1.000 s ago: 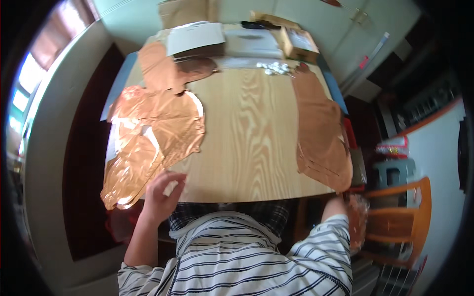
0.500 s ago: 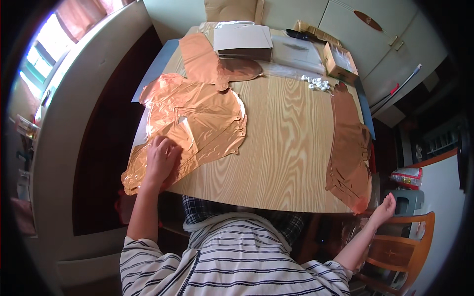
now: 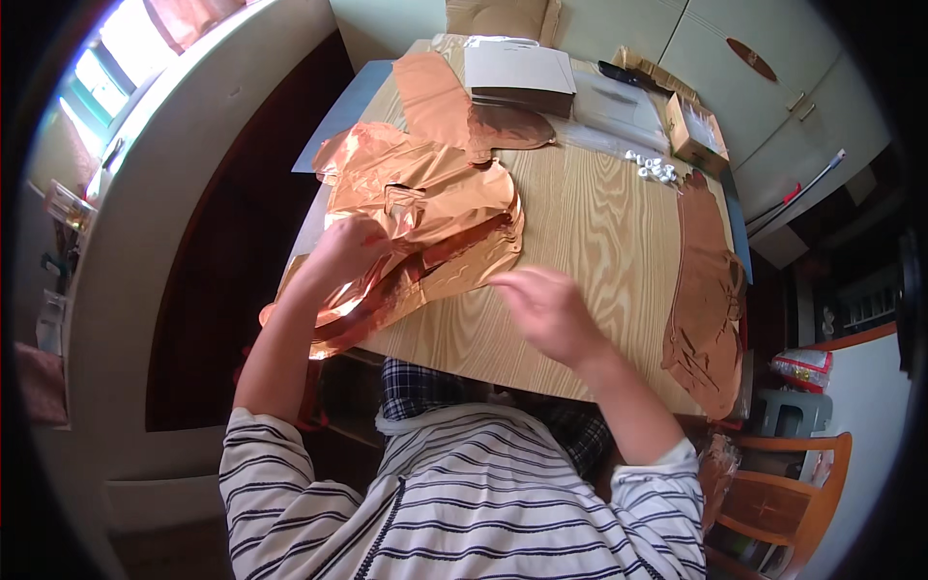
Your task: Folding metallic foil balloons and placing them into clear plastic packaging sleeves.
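Observation:
Flat copper-coloured foil balloons (image 3: 440, 208) lie in a crinkled, overlapping pile on the left of the table. My left hand (image 3: 356, 246) is closed on the upper foil, which lifts and folds beside it; its fingertips are partly hidden. At the pile's near right edge, my right hand (image 3: 551, 311) pinches the foil's rim between thumb and fingers. Beyond the pile rests another flat copper foil piece (image 3: 432, 97), its right end darker and shiny. A separate flat foil balloon (image 3: 708, 300) stretches along the table's right edge.
A stack of white card sheets (image 3: 519, 70) stands at the back of the wood-grain table (image 3: 590, 242). To its right are clear plastic bags (image 3: 619, 106), an open cardboard box (image 3: 698, 140) and several small white pieces (image 3: 652, 166). A wooden chair (image 3: 773, 495) is at right.
My right hand has come from beyond the table's right edge to the pile's near right edge. My left hand has moved up and right, and the foil beside it is now raised and folded.

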### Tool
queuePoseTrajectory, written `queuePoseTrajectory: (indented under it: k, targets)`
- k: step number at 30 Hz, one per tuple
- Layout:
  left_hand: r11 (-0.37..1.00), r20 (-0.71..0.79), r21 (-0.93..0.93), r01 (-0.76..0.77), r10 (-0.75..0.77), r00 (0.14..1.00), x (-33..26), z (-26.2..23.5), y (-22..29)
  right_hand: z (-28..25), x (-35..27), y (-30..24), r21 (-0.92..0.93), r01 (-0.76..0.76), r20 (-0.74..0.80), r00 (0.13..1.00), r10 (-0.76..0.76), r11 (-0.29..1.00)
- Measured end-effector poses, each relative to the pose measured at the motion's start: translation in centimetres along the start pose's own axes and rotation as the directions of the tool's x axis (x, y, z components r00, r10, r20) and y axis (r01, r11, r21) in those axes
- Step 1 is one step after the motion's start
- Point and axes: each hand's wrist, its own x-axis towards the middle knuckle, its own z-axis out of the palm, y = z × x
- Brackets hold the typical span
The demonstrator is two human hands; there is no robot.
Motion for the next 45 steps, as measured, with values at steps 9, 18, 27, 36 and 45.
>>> queuePoseTrajectory:
  k: [9, 18, 27, 36, 45]
  targets:
    - [0.991, 0.091, -0.133, 0.014, -0.002, 0.996, 1.5, -5.5, 1.2, 12.3, 4.9, 2.0, -0.435, 0.242, 0.295, 0.948, -0.117, 0.867]
    - [0.863, -0.470, 0.482, -0.149, 0.399, 0.788, -1.7, -1.8, 3.6, 7.2, 12.6, -0.2, 0.796, -0.602, 0.412, 0.610, 0.677, 0.058]
    - [0.997, -0.193, -0.002, -0.081, 0.080, 0.978, -0.4, 7.4, 1.8, 8.3, 16.2, -2.8, 0.376, -0.329, 0.123, 0.944, 0.305, 0.866]
    - [1.000, -0.353, -0.025, 0.004, -0.013, 0.935, -1.6, 7.5, -4.4, -10.9, 13.9, -0.8, 0.820, -0.289, 0.141, 0.939, 0.315, 0.495]
    - [0.950, -0.192, 0.313, -0.014, 0.078, 0.978, -0.7, 5.1, -1.2, -15.7, -0.2, 13.4, 0.041, -0.877, 0.256, 0.472, 0.844, 0.478]
